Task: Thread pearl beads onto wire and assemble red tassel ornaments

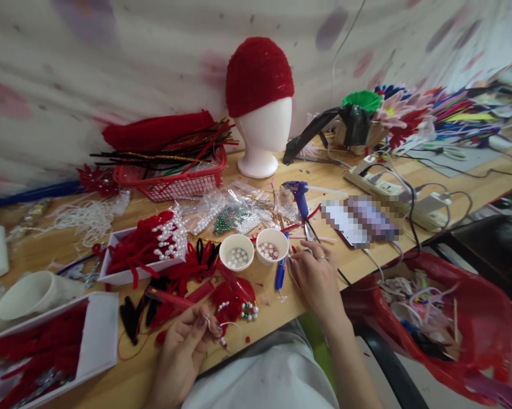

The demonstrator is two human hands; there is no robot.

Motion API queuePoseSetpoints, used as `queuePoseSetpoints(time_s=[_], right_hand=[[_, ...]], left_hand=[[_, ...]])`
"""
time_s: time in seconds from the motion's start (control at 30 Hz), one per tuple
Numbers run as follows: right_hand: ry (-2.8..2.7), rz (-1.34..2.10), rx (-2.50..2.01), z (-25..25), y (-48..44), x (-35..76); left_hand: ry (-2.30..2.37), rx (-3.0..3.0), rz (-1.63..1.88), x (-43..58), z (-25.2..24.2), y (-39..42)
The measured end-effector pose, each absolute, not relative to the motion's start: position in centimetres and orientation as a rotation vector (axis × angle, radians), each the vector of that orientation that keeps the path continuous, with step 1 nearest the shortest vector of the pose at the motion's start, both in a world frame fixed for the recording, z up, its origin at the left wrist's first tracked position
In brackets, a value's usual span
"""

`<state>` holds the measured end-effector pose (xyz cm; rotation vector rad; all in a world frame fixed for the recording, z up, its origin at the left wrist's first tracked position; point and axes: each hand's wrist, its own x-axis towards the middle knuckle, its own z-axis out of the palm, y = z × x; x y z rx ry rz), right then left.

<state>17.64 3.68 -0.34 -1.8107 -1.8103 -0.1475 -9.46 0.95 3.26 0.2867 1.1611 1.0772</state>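
Observation:
My left hand [190, 338] is at the near table edge, thumb and fingers pinched on a thin white beaded string [230, 324]. A few small beads hang from its end. Farther right, my right hand [317, 278] lies over the table with curled fingers around a pair of scissors [308, 232]; the metal part shows beyond the fingertips, the handles are hidden. Left of this hand lies a blue pen [280, 275]. Two paper cups stand between the hands, one with white beads [237, 258], the other with red and white beads [267, 250]. Red fuzzy pieces with pearl beads [248, 309] lie beyond my left hand.
A white foam head [264, 136] wears a red cap [259, 76]. Near it are a red basket [170, 184], a blue glue gun [299, 197] and a power strip [377, 184]. White boxes [104, 324] of red pieces stand left; a red bag [486, 318] hangs right.

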Motion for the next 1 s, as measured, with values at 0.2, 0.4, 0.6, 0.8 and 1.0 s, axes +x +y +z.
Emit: queuePoseSetpoints(time_s=[0.2,0.4,0.6,0.8,1.0], right_hand=[[-1.786,-0.128,-1.792,-0.6,3.7,17.8],[-1.789,-0.032,-1.806,0.7,2.8,18.1],[-1.754,0.013,-1.951,0.6,4.1,17.2],[-1.764,0.066,-1.978,0.6,4.3,16.8],[-1.857,0.045,-1.999,0.7,5.7,18.0]], left_hand=[[1.182,0.299,1.073,-9.5,3.3,1.4],[1.197,0.336,1.040,-9.6,2.8,1.6],[1.202,0.362,0.989,-10.0,2.5,1.5],[1.224,0.335,0.990,-9.6,2.7,1.6],[1.131,0.427,0.933,-10.0,2.1,1.5]])
